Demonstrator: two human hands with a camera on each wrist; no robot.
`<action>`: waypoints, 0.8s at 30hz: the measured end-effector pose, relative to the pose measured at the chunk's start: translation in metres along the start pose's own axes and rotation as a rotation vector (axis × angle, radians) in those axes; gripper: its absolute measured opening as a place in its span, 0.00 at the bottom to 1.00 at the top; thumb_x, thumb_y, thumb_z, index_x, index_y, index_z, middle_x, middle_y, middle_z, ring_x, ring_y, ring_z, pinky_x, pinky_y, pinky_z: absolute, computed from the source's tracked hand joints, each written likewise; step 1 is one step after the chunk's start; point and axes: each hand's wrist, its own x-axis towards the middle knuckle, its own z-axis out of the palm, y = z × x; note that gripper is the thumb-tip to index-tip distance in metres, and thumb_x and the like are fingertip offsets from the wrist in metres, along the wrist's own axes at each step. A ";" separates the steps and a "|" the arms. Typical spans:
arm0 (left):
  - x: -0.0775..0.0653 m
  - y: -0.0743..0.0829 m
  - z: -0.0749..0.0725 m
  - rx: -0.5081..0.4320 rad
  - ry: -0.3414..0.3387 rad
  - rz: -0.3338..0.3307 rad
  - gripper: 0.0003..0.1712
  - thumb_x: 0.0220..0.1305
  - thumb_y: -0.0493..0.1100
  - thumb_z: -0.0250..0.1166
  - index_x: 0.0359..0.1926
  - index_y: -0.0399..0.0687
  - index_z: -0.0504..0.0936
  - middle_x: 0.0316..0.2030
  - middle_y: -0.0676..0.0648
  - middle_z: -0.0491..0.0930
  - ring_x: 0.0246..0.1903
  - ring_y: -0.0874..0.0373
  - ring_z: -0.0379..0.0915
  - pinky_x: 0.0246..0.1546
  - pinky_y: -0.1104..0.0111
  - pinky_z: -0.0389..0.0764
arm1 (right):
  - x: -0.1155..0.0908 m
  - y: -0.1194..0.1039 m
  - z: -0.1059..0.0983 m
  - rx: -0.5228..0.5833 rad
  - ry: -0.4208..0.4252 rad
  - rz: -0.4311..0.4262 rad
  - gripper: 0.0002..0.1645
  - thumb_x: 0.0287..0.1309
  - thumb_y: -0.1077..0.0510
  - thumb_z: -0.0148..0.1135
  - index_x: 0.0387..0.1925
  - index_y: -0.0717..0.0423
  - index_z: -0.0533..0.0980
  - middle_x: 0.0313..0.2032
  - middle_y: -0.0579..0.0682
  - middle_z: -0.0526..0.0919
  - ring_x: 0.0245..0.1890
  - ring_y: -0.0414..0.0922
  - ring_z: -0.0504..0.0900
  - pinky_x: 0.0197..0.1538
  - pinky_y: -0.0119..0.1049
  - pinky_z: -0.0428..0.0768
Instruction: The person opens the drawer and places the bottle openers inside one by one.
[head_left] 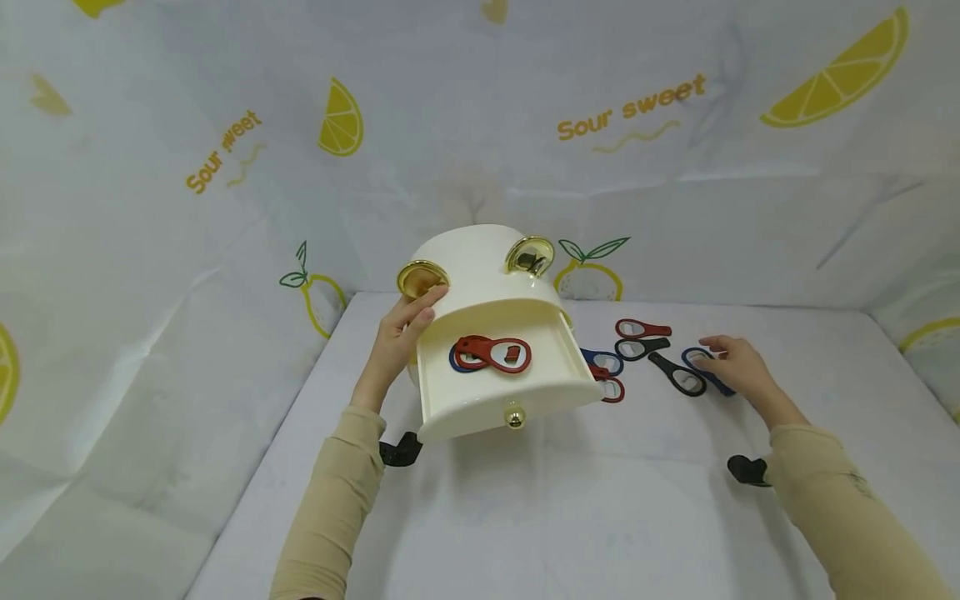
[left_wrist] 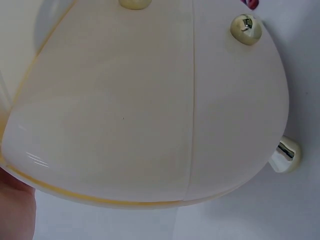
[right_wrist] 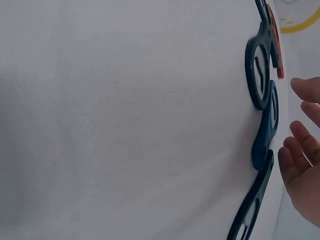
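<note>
The left forearm (head_left: pixel 333 500), in a beige sleeve (head_left: pixel 318 537), reaches forward and leans inward to a bare wrist (head_left: pixel 367 398). Its left hand (head_left: pixel 395 336) is raised in a hold, index finger (head_left: pixel 429 296) and thumb (head_left: pixel 422 320) pointing inward, one above the other. The right forearm (head_left: pixel 847 500), likewise sleeved, slants inward; the right hand (head_left: pixel 741 367) hovers palm inward, fingers apart and loosely bent.

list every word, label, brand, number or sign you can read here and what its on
"Sour sweet", slanted, on the left of the backdrop.
"Sour sweet", on the same backdrop, right of centre.
Small dark mark on the right sleeve: too small to read.
None readable on the white box or ring-headed tools.
</note>
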 end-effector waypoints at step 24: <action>0.000 -0.001 0.000 -0.007 -0.004 0.004 0.21 0.69 0.34 0.49 0.61 0.39 0.71 0.62 0.38 0.65 0.59 0.56 0.61 0.55 0.76 0.67 | -0.002 0.018 -0.005 -0.142 -0.037 0.024 0.36 0.53 0.50 0.62 0.52 0.77 0.68 0.42 0.71 0.77 0.41 0.61 0.74 0.44 0.53 0.71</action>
